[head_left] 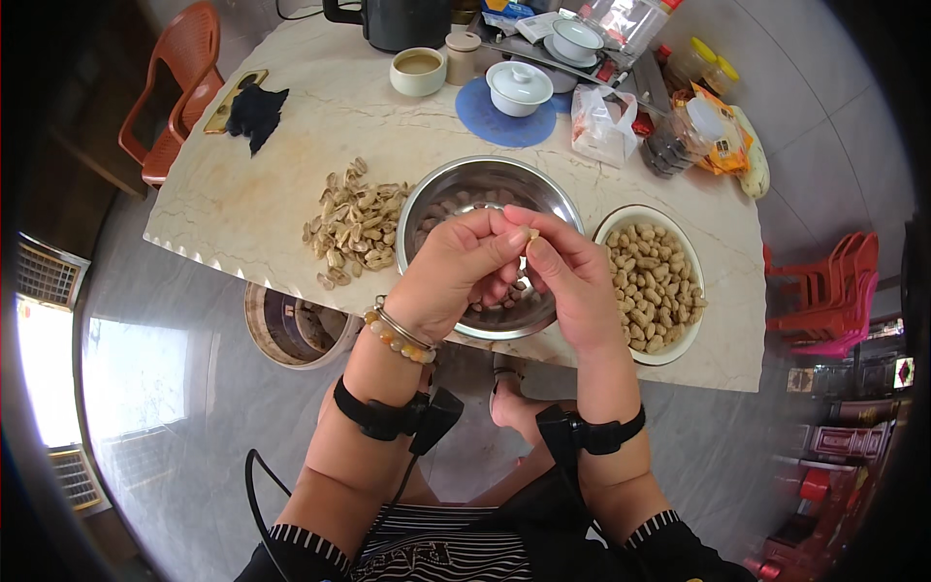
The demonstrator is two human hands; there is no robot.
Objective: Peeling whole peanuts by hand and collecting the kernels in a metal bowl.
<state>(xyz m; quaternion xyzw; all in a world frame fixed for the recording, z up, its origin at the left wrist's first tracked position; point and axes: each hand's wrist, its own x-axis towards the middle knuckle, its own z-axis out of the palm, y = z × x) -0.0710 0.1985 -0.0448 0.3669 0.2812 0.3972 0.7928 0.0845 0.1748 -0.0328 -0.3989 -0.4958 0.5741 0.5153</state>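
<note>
Pinching a small pale piece (532,234) between their fingertips, the left hand (441,264) and the right hand (580,279) are meeting above the steel bowl (419,187), as I am seeing it from my remote seat. Both hands are closing with bent fingers, thumbs pressing near each other at the piece. I am not managing to tell whether it is shell or nut, since the fingers are covering most of it. Under the hands, reddish-brown kernels (497,300) are lying in the steel bowl.

To its left, a heap of split peanut shells (357,225) is spreading over the marbled table (223,184). To its right, a white bowl (679,355) is holding whole peanuts (658,286), with the right hand hanging near its left rim.

Farther back, I am spotting a cup (418,76) of brownish liquid, a lidded white bowl (519,92) sitting on a blue mat (477,121), and a white plastic bag (599,131). A dark cloth (256,116) is resting toward the far left. On the left wrist, a beaded bracelet (400,345) is showing, and black straps (605,436) are circling both forearms.
</note>
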